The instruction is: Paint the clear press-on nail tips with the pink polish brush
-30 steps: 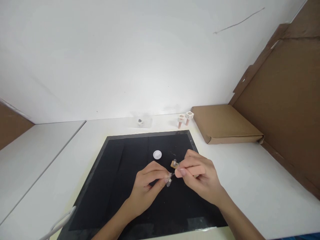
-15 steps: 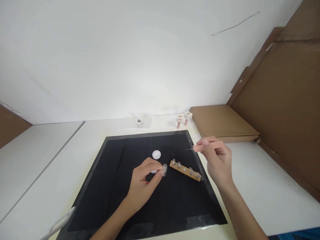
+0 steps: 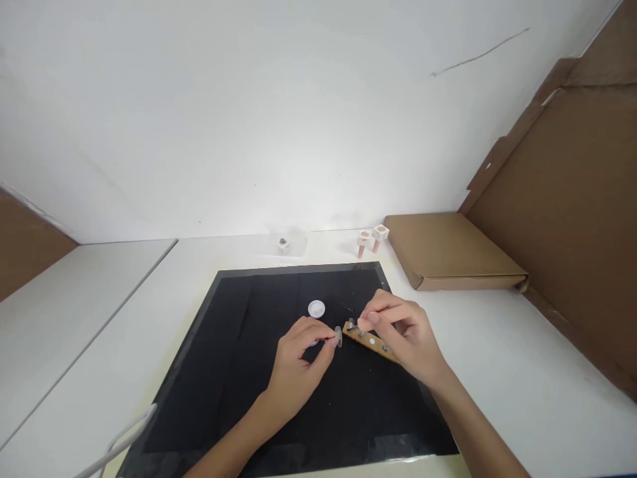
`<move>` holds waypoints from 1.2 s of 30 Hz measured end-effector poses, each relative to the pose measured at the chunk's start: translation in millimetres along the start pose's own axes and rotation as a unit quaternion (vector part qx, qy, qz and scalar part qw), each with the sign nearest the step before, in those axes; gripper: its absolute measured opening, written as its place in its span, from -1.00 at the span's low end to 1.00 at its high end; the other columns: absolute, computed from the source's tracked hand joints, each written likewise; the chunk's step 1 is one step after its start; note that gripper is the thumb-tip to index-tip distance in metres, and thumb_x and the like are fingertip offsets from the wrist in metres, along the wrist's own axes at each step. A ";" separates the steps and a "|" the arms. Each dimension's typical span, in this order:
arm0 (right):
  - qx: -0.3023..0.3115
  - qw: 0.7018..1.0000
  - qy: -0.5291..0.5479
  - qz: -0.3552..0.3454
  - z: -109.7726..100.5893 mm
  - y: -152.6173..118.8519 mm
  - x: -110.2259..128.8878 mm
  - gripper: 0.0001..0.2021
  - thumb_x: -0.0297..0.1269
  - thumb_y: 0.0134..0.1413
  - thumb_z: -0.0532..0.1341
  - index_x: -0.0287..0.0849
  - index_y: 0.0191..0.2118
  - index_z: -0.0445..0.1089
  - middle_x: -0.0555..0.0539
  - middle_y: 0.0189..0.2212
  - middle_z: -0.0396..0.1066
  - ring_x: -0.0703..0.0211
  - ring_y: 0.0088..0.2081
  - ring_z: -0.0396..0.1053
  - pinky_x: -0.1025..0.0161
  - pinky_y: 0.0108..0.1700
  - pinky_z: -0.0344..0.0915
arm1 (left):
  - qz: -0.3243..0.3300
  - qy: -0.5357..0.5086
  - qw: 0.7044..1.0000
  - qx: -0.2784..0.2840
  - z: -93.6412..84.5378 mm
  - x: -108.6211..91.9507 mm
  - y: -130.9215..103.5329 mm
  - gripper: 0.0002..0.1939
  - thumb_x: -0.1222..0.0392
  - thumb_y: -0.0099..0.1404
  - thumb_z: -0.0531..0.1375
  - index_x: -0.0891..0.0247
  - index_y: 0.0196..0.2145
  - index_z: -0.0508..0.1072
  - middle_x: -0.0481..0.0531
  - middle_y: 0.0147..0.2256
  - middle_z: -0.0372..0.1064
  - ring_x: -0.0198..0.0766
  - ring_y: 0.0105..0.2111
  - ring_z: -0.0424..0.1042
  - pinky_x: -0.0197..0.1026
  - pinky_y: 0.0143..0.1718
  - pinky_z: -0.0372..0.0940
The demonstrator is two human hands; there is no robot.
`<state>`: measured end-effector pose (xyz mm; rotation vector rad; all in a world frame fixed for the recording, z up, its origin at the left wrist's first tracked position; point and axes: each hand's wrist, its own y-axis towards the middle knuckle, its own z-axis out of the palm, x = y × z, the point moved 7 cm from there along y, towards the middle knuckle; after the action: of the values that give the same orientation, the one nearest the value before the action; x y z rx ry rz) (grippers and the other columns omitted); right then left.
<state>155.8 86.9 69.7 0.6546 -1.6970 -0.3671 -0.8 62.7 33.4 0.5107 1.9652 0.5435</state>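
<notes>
A: Looking from the head camera, what does the left hand [image 3: 297, 352] have?

B: A small clear piece [image 3: 338, 336], pinched between thumb and fingertips. It is held up over the black mat [image 3: 239, 385], just left of the wooden strip [image 3: 365, 339].

A: And the right hand [image 3: 409, 335]?

B: Its fingers are closed around a pink-handled tool [image 3: 365, 324], mostly covered by the hand. The front end points left, over the far left end of the strip. I cannot tell whether the tip touches anything.

A: How does the strip lie?

B: Slantwise on the mat, its near right end hidden by the right hand. Small clear tubes [image 3: 351, 323] stand along it.

A: What else is near?

B: A round white dish [image 3: 316, 309] sits on the mat, beyond the left hand. Past the mat, on the white table [image 3: 507, 352], are a clear tray [image 3: 299, 247], two small stands [image 3: 365, 236] with pink legs, side by side, and a flat cardboard box [image 3: 458, 249] to their right.
</notes>
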 end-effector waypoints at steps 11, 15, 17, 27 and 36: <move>0.002 0.999 0.029 -0.021 -1.7 -2.5 2.8 -0.67 -0.36 0.23 0.12 -0.15 -0.55 0.45 -0.03 -0.54 0.43 0.22 -0.48 0.29 0.24 -0.45 0.22 | -0.012 -0.007 0.999 -0.030 -4.4 -2.2 0.3 -0.88 0.41 0.21 0.16 0.28 -0.42 0.46 0.01 -0.47 0.42 -0.32 -0.46 0.39 -0.29 -0.43 0.30; 0.018 0.998 -0.010 -0.061 4.3 -3.2 11.4 -0.64 -0.41 0.23 0.09 -0.16 -0.60 0.39 -0.02 -0.59 0.43 0.23 -0.51 0.23 0.24 -0.47 0.19 | 0.009 -0.009 1.000 -0.020 -3.6 -5.4 0.7 -0.87 0.44 0.21 0.16 0.29 -0.41 0.46 0.01 -0.46 0.41 -0.32 -0.44 0.40 -0.30 -0.40 0.31; 0.030 0.996 -0.016 -0.082 7.4 -3.5 15.8 -0.65 -0.44 0.21 0.09 -0.17 -0.60 0.38 -0.01 -0.60 0.43 0.24 -0.52 0.22 0.24 -0.46 0.19 | 0.018 -0.009 1.000 -0.014 -2.6 -6.5 0.7 -0.86 0.46 0.21 0.15 0.29 -0.42 0.45 0.01 -0.46 0.40 -0.33 -0.43 0.40 -0.30 -0.39 0.31; 0.072 0.995 -0.015 -0.074 19.3 -4.5 15.9 -0.67 -0.48 0.16 0.10 -0.15 -0.59 0.40 -0.01 -0.61 0.45 0.23 -0.51 0.22 0.25 -0.46 0.22 | 0.049 -0.037 0.998 0.019 3.9 -8.5 -1.5 -0.84 0.49 0.21 0.16 0.28 -0.35 0.45 0.03 -0.41 0.41 -0.31 -0.36 0.40 -0.28 -0.32 0.33; 0.037 0.997 -0.044 -0.046 12.4 -4.6 9.0 -0.70 -0.51 0.15 0.12 -0.15 -0.56 0.41 -0.01 -0.56 0.46 0.23 -0.48 0.26 0.29 -0.48 0.23 | 0.081 -0.049 0.995 0.027 2.7 -14.1 -5.7 -0.83 0.50 0.21 0.16 0.28 -0.34 0.45 0.01 -0.42 0.43 -0.32 -0.37 0.39 -0.27 -0.31 0.32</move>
<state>143.8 76.5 71.3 0.7831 -1.7739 -0.4050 6.8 50.5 39.1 0.7215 1.8593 0.5580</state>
